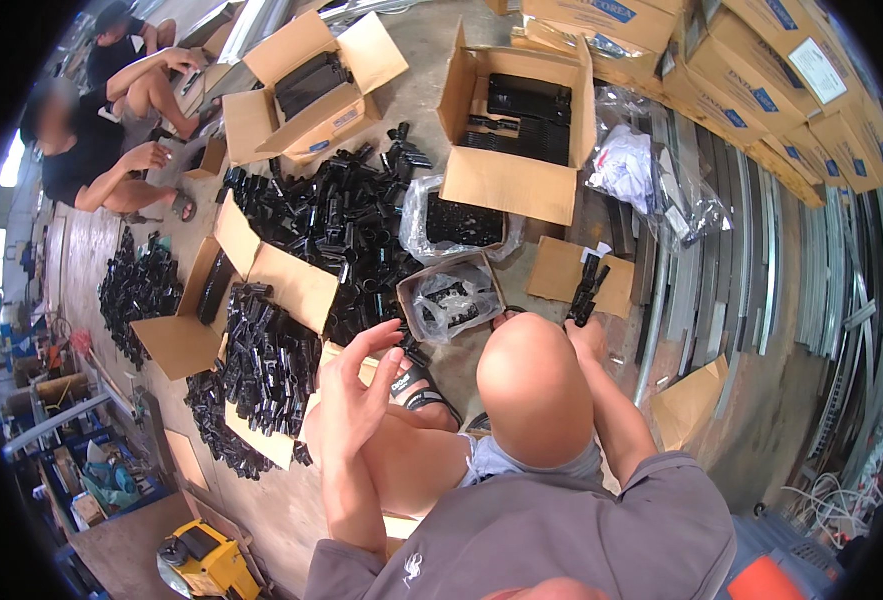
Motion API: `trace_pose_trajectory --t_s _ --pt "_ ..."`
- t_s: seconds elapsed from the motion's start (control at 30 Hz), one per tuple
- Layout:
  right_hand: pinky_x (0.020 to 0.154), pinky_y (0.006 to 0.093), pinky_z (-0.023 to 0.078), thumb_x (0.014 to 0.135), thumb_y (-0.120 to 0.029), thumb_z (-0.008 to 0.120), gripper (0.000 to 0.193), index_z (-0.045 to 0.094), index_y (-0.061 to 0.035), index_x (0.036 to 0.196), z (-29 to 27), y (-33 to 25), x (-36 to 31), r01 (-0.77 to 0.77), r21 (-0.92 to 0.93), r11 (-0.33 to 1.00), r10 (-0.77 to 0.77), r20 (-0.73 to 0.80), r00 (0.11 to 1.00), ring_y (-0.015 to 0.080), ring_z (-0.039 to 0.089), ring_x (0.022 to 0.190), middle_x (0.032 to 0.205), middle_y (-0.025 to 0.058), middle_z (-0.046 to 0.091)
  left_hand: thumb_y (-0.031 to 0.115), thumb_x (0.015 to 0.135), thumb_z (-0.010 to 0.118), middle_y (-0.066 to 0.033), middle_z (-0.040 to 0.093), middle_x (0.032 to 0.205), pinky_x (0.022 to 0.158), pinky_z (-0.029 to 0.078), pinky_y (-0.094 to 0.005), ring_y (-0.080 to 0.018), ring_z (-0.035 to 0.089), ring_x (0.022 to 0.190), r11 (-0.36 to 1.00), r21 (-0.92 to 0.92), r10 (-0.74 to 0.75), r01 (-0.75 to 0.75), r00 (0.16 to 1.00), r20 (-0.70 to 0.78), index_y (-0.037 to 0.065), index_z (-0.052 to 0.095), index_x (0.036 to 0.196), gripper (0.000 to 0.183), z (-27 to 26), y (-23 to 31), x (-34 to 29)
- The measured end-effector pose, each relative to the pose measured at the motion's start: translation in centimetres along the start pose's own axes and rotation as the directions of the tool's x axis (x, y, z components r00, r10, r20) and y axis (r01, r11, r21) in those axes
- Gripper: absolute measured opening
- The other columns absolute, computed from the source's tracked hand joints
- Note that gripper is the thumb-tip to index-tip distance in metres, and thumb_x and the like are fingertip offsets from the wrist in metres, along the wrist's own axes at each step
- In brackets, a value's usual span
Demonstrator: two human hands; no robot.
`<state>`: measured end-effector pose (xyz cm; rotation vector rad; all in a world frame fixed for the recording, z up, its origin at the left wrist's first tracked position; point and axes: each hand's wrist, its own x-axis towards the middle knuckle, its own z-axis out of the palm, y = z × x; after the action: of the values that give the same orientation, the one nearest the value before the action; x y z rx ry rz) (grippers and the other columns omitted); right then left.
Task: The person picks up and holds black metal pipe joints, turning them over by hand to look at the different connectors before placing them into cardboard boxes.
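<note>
Right of the person's raised knee (528, 360), a black piece (585, 292) stands up from the right hand (586, 340), forked at its far end; whether it is one part or several cannot be told. The right hand is closed around its near end, partly hidden by the knee. Well apart, to the left, the left hand (359, 395) is raised with fingers parted and nothing between them.

Behind the black piece lies a flat cardboard sheet (551, 268). Left of this sheet sits a small box (407, 305) lined with clear plastic, and farther off a large open carton (509, 185) holds black parts. A broad heap of black parts (341, 230) spreads to the left, between a far carton (376, 50) and a nearer left carton (291, 285). Far left, two other people (76, 150) sit low. Long metal lengths (686, 290) line the right, below stacked boxes (741, 90). Near left is a yellow machine (216, 570).
</note>
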<state>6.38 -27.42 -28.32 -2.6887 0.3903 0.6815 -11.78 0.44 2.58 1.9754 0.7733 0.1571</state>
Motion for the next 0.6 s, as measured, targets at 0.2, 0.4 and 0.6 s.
trace_pose_trajectory --t_s 0.2,0.4,0.6 --pt "0.090 0.0486 0.051 0.078 -0.036 0.070 0.042 0.069 -0.0079 0.109 0.6 0.4 0.7 0.041 -0.006 0.999 -0.040 0.092 0.995 0.0391 0.067 0.101 0.104 0.0198 0.071 0.011 0.093 0.063 -0.0145 0.072 0.106 0.088 0.051 -0.0346 -0.0240 0.069 0.100 0.999 0.029 0.042 -0.043 0.999 0.029 0.002 0.063 0.123 0.031 -0.5 0.2 -0.6" --pt "0.088 0.0479 0.052 0.076 -0.038 0.070 0.043 0.070 -0.0069 0.107 2.4 0.9 2.1 0.040 -0.044 0.998 -0.034 0.121 0.992 0.0391 0.066 0.101 0.105 0.0206 0.071 0.012 0.091 0.064 -0.0152 0.072 0.103 0.087 0.052 -0.0350 -0.0253 0.070 0.098 0.999 0.012 0.039 -0.038 0.999 -0.011 0.003 0.064 0.122 0.032 -0.7 -0.8 -1.3" --pt "0.089 0.0462 0.051 0.073 -0.044 0.072 0.054 0.068 -0.0004 0.105 2.3 1.6 3.1 0.115 -0.052 0.992 -0.103 0.185 0.977 0.0409 0.065 0.104 0.105 0.0249 0.069 0.012 0.089 0.067 -0.0167 0.071 0.106 0.084 0.054 -0.0347 -0.0278 0.069 0.097 0.996 0.022 0.092 -0.091 0.994 -0.060 0.001 0.066 0.117 0.030 -1.1 -1.6 -1.8"
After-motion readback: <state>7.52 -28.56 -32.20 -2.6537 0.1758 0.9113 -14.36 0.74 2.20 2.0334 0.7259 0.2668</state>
